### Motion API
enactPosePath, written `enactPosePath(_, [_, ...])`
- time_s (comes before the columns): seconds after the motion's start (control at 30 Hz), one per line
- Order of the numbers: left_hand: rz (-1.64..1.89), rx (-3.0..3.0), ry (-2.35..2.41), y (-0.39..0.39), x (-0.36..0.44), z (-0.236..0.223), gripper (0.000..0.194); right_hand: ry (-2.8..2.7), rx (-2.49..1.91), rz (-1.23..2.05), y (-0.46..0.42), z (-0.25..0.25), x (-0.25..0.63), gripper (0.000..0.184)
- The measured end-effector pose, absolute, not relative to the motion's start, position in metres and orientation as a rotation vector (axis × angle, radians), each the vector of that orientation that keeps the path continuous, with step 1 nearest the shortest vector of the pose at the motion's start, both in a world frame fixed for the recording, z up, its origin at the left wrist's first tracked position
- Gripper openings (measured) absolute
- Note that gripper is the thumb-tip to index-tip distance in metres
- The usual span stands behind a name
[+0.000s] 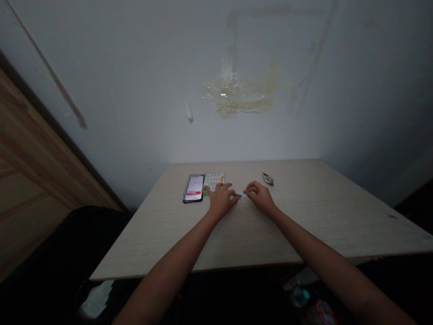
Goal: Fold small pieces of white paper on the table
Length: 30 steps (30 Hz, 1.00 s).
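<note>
Near the middle of the table, my left hand has its thumb and index finger together at a small printed piece of paper, white with blue and reddish marks. Its other fingers are spread over the lower edge of a green-edged printed card. From the other side, my right hand pinches the small piece's right edge with thumb and fingertips. Left of the card lies a phone, its screen lit and partly pixelated. The fingertips cover parts of the small piece.
A small crumpled, leaf-shaped thing lies behind my right hand. The pale wooden table meets a wall with peeling tape. A dark chair back stands at left. Below the table's front edge, a bottle with a teal cap shows.
</note>
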<state>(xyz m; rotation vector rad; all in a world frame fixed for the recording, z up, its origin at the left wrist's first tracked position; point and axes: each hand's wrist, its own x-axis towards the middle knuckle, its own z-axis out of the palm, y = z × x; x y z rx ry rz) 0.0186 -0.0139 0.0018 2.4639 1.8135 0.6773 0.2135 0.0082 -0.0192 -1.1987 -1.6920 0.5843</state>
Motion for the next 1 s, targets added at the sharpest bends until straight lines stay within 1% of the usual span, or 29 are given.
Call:
enactPosePath(0.2, [0.673,2.471,1.824,-0.015,0.022,0.004,0.022,-1.823,-1.210,0.557,0.005,-0.015,0.210,0.010])
enactPosePath(0.33, [0.691,2.477,1.823,-0.011,0.023,0.003,0.026,-1.924,-1.251,0.435,0.002,-0.013,0.209,0.007])
enactPosePath(0.6, [0.670,2.444,1.796,-0.005,0.022,0.001,0.016,-1.915,-1.382,0.280,0.003,-0.011,0.208,0.007])
enactPosePath(1.0, [0.648,2.434,1.795,-0.004,0.022,-0.001,0.014,-1.877,-1.523,0.158,0.007,-0.010,0.204,0.007])
